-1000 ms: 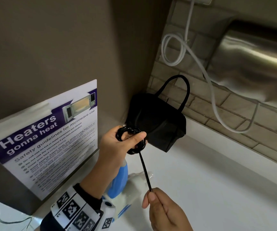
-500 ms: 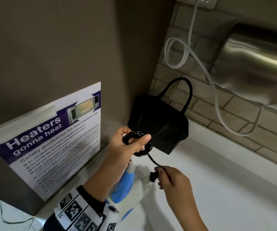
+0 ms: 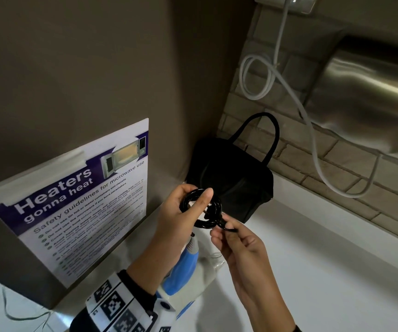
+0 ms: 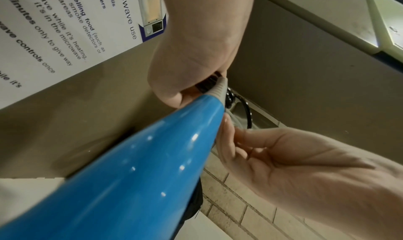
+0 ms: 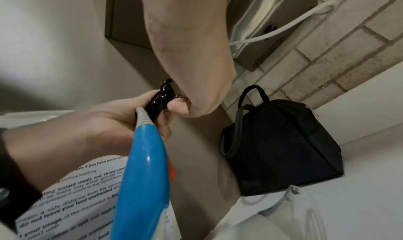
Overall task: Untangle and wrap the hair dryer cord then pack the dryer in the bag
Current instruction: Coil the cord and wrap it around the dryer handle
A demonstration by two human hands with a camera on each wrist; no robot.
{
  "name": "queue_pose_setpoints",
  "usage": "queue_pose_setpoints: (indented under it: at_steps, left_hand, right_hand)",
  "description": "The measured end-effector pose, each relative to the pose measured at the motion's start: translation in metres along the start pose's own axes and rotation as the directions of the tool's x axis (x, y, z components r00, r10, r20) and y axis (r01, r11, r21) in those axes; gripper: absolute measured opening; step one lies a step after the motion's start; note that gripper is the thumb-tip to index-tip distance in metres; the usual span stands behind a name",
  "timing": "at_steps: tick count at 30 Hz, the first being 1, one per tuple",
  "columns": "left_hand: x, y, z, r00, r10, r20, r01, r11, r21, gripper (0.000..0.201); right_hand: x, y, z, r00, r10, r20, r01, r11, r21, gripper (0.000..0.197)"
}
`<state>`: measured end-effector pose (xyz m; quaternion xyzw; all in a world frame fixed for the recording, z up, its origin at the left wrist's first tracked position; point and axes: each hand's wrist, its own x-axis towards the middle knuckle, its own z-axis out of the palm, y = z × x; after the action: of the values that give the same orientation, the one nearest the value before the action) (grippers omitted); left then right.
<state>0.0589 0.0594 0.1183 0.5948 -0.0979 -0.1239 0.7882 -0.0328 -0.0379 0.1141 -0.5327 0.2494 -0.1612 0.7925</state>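
My left hand (image 3: 188, 207) grips a small coil of black cord (image 3: 202, 213) between thumb and fingers. The blue and white hair dryer (image 3: 183, 267) hangs below that hand, its blue handle (image 4: 135, 171) filling the left wrist view and also showing as the handle (image 5: 144, 174) in the right wrist view. My right hand (image 3: 231, 238) pinches the free end of the cord just under the coil. The black bag (image 3: 236, 183) with a loop handle stands behind the hands in the counter's corner; the same bag (image 5: 283, 149) shows in the right wrist view.
A microwave safety poster (image 3: 78, 200) is taped on the grey panel at the left. A white cable (image 3: 313, 140) loops down the brick wall from a socket. A steel dispenser (image 3: 373, 104) hangs at the upper right. The white counter (image 3: 325, 271) runs to the right.
My right hand has come up along the cord from low on the counter to the coil. The straight stretch of cord is now gone, taken into the coil.
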Motion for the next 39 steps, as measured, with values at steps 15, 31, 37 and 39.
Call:
queue_pose_setpoints:
  at_steps: [15, 31, 37, 39]
  left_hand:
    - [-0.006, 0.012, -0.001, 0.907, -0.255, 0.335, 0.245, 0.967, 0.071, 0.044]
    - [-0.009, 0.003, 0.003, 0.957, -0.082, 0.278, 0.087, 0.996, -0.006, 0.027]
    - [0.003, -0.006, -0.001, 0.999, 0.009, 0.050, -0.013, 0.997, 0.080, 0.009]
    - [0.004, -0.008, -0.002, 0.998, 0.054, 0.026, -0.057, 0.992, 0.114, 0.009]
  right_hand:
    - [0.024, -0.012, 0.001, 0.996, -0.029, 0.081, 0.032, 0.999, -0.040, 0.028]
    - [0.032, -0.014, 0.006, 0.986, 0.163, 0.036, -0.158, 0.980, -0.119, 0.039]
    - [0.014, -0.027, 0.011, 0.977, 0.139, 0.160, -0.115, 0.982, -0.146, 0.039]
    - [0.002, -0.030, 0.018, 0.978, 0.092, 0.187, -0.052, 0.977, -0.208, 0.031]
